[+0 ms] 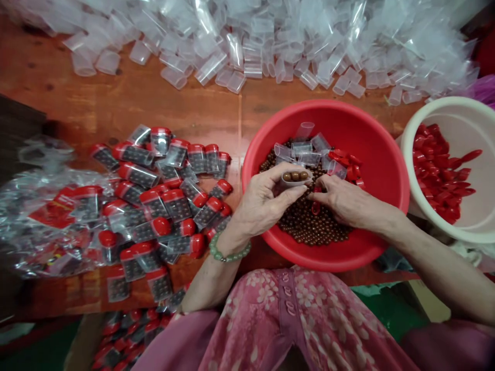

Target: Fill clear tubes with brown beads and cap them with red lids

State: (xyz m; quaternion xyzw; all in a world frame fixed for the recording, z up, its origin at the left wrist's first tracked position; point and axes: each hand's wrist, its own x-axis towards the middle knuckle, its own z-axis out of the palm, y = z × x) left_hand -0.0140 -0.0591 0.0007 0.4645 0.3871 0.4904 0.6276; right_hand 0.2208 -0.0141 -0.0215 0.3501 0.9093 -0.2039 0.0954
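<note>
In my left hand (266, 198) is a small clear plastic container (296, 181), its open oval end turned toward me. Brown round beads (297, 176) show in that opening. My right hand (342, 201) is just to the right, over the bead heap, its fingers closed on a red plastic cap (316, 207) that they partly cover. Both hands are over a red basin (381, 139). Loose brown beads (313, 232) lie in it, with several clear containers (303, 147) on top and red caps (351, 167) against the right side.
A white bucket (410, 170) holding red caps (436, 175) stands at the right. Bead-filled, red-capped containers (174, 201) are heaped on the wooden table (209, 113) at left, beside clear plastic bags (23, 221). Empty clear containers (247, 46) are piled along the back.
</note>
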